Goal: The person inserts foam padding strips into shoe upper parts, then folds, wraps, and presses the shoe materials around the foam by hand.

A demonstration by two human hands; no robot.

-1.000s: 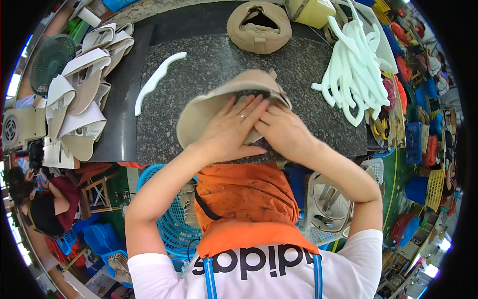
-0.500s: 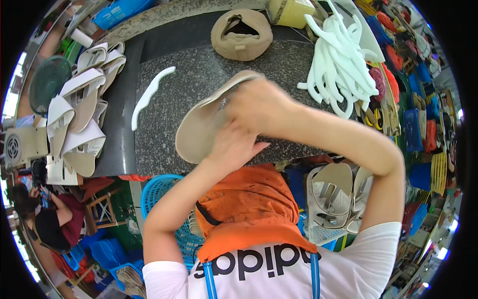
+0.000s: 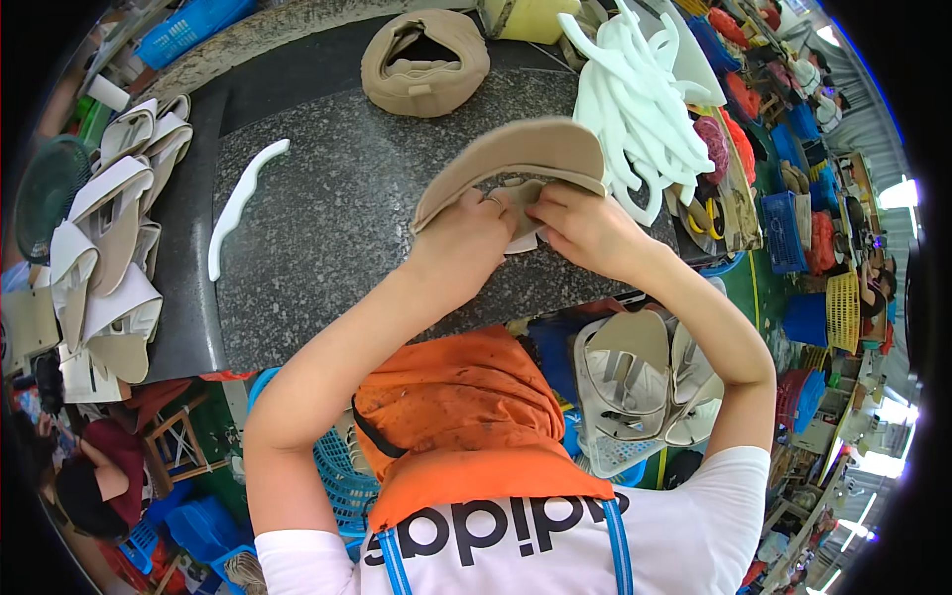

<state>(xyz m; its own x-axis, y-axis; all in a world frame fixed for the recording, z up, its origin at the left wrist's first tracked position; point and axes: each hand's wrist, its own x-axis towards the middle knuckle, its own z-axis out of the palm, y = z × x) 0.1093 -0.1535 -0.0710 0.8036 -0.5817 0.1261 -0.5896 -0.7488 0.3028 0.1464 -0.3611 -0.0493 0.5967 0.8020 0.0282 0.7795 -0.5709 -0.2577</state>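
A beige cap (image 3: 521, 151) is between my hands over the speckled dark worktop, its curved brim pointing away from me. My left hand (image 3: 461, 246) grips the cap's edge at the left, with fingers bent. My right hand (image 3: 593, 230) pinches the inner part of the cap at the right, close to the left fingertips. The fingers hide much of the inside. Farther off, another beige cap (image 3: 421, 94) lies with its opening upward. A wavy white foam strip (image 3: 233, 223) lies alone on the left of the worktop.
White foam strips (image 3: 635, 109) are heaped at the far right, near yellow-handled scissors (image 3: 706, 220). Stacked cap pieces (image 3: 114, 238) line the left edge. Below the worktop stand a light basket of cap parts (image 3: 630, 382) and a blue basket (image 3: 342, 481). A person (image 3: 94, 486) is at lower left.
The cap has turned so its brim now faces away instead of leftward, and it has shifted right in view. My hands have moved apart from their crossed position to opposite sides of it.
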